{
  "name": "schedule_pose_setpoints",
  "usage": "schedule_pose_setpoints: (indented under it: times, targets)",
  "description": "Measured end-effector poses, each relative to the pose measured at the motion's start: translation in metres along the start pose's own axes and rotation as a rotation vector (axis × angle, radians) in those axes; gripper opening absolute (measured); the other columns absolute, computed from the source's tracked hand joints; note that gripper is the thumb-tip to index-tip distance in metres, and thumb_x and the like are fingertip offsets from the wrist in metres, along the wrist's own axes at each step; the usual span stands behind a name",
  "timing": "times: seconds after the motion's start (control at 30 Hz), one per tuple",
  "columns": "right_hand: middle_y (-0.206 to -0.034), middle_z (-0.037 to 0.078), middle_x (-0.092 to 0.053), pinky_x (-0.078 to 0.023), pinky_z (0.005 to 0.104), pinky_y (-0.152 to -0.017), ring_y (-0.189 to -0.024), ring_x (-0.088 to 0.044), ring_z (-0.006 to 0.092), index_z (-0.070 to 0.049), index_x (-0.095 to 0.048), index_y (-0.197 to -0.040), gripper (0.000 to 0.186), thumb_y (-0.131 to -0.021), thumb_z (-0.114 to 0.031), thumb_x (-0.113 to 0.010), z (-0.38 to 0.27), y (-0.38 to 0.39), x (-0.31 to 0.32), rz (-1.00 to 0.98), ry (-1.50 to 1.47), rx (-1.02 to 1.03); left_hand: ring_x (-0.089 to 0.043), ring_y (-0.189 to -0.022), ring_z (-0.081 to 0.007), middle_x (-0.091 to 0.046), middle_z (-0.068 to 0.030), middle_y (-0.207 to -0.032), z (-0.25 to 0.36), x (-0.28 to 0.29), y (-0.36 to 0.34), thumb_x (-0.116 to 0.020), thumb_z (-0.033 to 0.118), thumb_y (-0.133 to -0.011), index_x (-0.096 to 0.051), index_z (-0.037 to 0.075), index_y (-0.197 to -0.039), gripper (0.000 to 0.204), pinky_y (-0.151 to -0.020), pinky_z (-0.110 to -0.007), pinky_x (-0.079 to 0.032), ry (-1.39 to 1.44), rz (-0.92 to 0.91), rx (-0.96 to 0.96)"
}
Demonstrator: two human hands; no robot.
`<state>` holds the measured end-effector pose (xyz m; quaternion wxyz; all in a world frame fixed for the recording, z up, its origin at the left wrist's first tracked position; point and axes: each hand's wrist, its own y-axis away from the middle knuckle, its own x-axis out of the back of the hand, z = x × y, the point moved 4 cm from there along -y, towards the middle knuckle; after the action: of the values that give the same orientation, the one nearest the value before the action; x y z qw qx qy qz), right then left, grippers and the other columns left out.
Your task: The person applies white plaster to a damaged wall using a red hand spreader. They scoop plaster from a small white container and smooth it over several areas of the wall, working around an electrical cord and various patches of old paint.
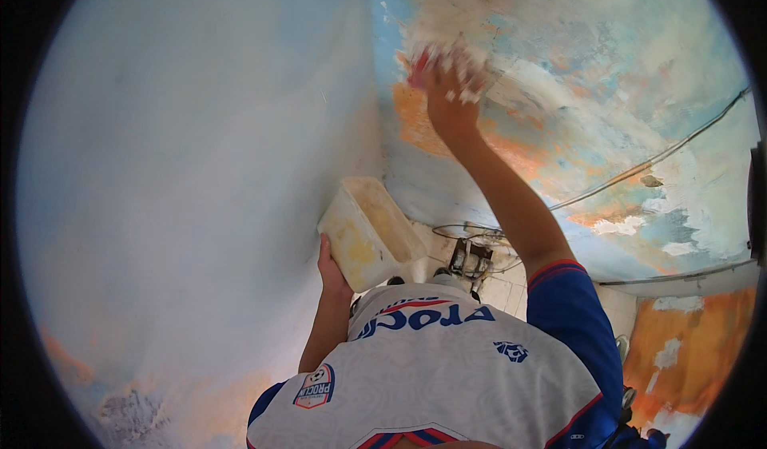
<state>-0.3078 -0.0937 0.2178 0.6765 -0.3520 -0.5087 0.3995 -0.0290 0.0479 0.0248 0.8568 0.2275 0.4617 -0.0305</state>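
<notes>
My left hand (332, 271) grips a long, cream plastic tub (359, 245) by its outer side, in front of my body. The tub is tilted, its open top facing up and to the right, and yellowish stains mark its side. Farther up, my right hand (455, 89) is pressed to the wall by the corner, arm stretched out. White paste coats its fingers, which motion blurs. A red tool (419, 72) shows at the hand's left edge; its kind is too smeared to tell. Around the hand the right wall (551, 73) is patchy with white, blue and orange.
A smooth pale-blue wall (184, 169) runs along my left and meets the patchy wall in a corner. A cable (639, 168) crosses the right wall. Below, a dark box-like object (470, 259) with loose wires lies near my feet. An orange, chipped surface (687, 361) is at lower right.
</notes>
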Motion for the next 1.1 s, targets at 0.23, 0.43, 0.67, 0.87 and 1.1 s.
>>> schedule_pose_setpoints:
  times: [0.23,0.43,0.67,0.87,1.1]
  targets:
    - [-0.121,0.008,-0.062,-0.047,0.0478,-0.103,-0.124,-0.054,0.0314,-0.014,-0.066,-0.122,0.040,-0.084,-0.002,-0.062,-0.031,0.171,-0.018,-0.902,-0.542,-0.325,-0.057,-0.125,-0.0294,-0.058,-0.0112,-0.139,-0.006,0.013,-0.003,-0.033,0.049,-0.108,-0.044,0.008,-0.147,0.058,-0.107,-0.045,-0.046,-0.010,0.002,-0.026]
    - [-0.107,0.006,-0.073,-0.045,0.0438,-0.094,-0.107,-0.061,0.0328,-0.011,-0.072,-0.099,0.032,-0.071,0.005,-0.067,0.074,0.137,0.148,-0.133,-0.473,-0.178,-0.055,-0.129,-0.0299,-0.055,-0.0118,-0.141,-0.022,0.007,-0.015,-0.030,0.049,-0.108,-0.045,0.007,-0.147,0.059,-0.108,-0.045,-0.045,-0.091,-0.034,0.126]
    - [-0.105,0.010,-0.072,-0.052,0.0381,-0.084,-0.100,-0.065,0.0254,-0.005,-0.067,-0.095,0.014,-0.084,0.003,-0.068,0.121,0.143,0.284,0.138,-0.839,-0.794,-0.051,-0.133,-0.0305,-0.051,-0.0128,-0.145,-0.024,-0.100,0.021,-0.027,0.050,-0.108,-0.041,0.006,-0.149,0.061,-0.112,-0.045,-0.042,-0.155,-0.275,0.241]
    - [-0.115,0.008,-0.063,-0.050,0.0266,-0.078,-0.093,-0.061,0.0131,-0.005,-0.049,-0.127,0.044,-0.087,-0.004,-0.069,0.132,0.171,0.329,0.264,-1.457,-1.542,-0.053,-0.130,-0.0294,-0.052,-0.0139,-0.144,-0.075,-0.156,0.036,-0.027,0.049,-0.109,-0.040,0.005,-0.150,0.061,-0.109,-0.044,-0.045,-0.284,-0.356,0.342]
    - [-0.114,0.004,-0.063,-0.048,0.0260,-0.078,-0.096,-0.060,0.0112,-0.004,-0.053,-0.126,0.034,-0.094,-0.007,-0.063,0.158,0.198,0.327,0.359,-1.553,-1.743,-0.058,-0.124,-0.0286,-0.057,-0.0139,-0.138,-0.139,-0.197,0.037,-0.027,0.048,-0.109,-0.043,0.006,-0.148,0.060,-0.104,-0.042,-0.050,-0.372,-0.357,0.411]
